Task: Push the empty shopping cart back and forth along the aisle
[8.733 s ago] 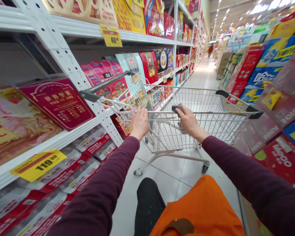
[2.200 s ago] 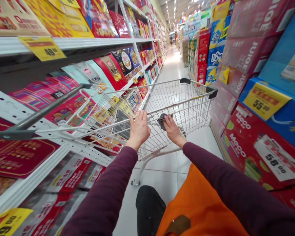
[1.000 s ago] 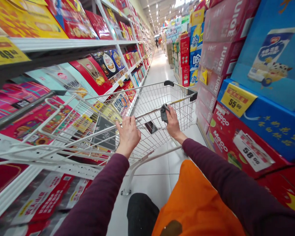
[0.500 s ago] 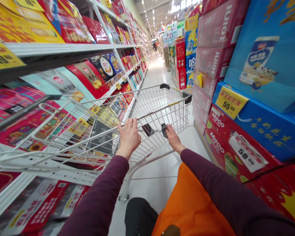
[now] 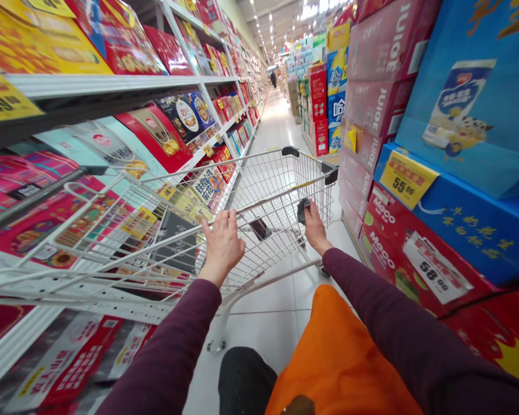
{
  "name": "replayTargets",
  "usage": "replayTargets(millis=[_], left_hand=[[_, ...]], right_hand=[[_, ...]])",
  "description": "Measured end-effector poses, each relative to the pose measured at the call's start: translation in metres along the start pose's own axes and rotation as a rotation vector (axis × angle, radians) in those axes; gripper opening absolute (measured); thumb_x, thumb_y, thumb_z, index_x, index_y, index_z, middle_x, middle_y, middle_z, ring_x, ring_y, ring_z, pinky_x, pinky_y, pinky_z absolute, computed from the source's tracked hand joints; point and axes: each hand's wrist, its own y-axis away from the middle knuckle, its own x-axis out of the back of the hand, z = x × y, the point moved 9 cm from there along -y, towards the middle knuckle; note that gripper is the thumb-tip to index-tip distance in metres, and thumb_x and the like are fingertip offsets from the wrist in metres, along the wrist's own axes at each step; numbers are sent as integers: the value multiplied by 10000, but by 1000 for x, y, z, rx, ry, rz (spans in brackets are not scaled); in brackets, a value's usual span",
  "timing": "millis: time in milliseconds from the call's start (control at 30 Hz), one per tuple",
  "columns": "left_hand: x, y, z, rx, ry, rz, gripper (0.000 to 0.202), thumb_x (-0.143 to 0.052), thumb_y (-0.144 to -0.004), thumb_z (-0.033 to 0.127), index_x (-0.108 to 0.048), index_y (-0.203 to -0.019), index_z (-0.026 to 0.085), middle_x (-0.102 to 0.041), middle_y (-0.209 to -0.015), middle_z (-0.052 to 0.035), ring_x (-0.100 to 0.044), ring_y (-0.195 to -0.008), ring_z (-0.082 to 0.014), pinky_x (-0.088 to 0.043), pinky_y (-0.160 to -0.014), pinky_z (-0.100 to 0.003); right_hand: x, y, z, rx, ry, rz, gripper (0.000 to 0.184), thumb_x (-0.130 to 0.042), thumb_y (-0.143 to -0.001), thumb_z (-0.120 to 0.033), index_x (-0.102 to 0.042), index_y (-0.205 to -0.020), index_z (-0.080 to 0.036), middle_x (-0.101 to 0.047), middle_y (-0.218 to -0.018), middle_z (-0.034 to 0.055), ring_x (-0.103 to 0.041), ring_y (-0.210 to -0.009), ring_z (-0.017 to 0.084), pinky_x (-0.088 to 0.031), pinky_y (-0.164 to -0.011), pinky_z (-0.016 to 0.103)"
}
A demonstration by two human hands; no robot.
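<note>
A wire shopping cart stands in the aisle before me, its grey handle at the left. My left hand grips the top rail of the cart's near side, fingers curled over the wire. My right hand is closed on a small dark grey cloth and presses it against the same rail, farther right near the cart's black corner cap. The basket looks empty, apart from a small dark tag hanging on the wire.
Shelves of boxed goods with yellow price tags run close along the left. Stacked red and blue cartons line the right. The white tiled aisle floor stretches ahead. A person stands far down the aisle.
My right hand has slid the cloth to the right along the rail, toward the corner cap. My left hand keeps its grip in the same place.
</note>
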Motion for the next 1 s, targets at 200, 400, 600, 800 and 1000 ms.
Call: replayTargets(millis=[200,400,600,800,1000], left_hand=[[-2,1,-1,-6,-16,13,671,-436,-717,216,-341,-1365,71,-400,-1403,-209,-327,-1324,-331,-173,-1088,-596],[-2,3,-2,3,-6,24,664,-432,-720,219,-349,-1360,63,-397,-1405,-206,-326,-1325,-328,-155,-1096,-596],[-2,3,-3,5,1,0,660,-433,-718,220,-352,-1356,73,-397,-1407,-201,-329,-1326,-323,-169,-1090,-603],[0,3,-5,21,2,-6,655,-437,-715,222,-362,-1348,73,-401,-1404,-204,-335,-1323,-323,-192,-1082,-605],[0,5,-6,6,8,18,647,-432,-714,212,-372,-1344,75,-418,-1391,-205,-347,-1315,-319,-188,-1082,-602]], right_hand=[[1,18,13,-54,-27,-7,662,-300,-700,41,-414,-1332,-120,-401,-1415,130,-289,-1352,193,-368,-1051,429],[40,-39,-7,-11,5,195,715,-303,-716,33,-288,-1411,-133,-256,-1494,109,-199,-1385,186,-296,-1103,423],[20,-38,10,-87,-48,114,706,-322,-730,10,-262,-1422,-113,-234,-1498,150,-169,-1393,240,-274,-1091,479],[0,2,35,-225,-58,39,641,-341,-725,-21,-350,-1364,-65,-290,-1456,218,-333,-1327,276,-377,-1014,465],[17,-1,26,-192,-59,98,703,-357,-660,11,-367,-1353,-104,-353,-1422,174,-372,-1303,245,-378,-1031,433]])
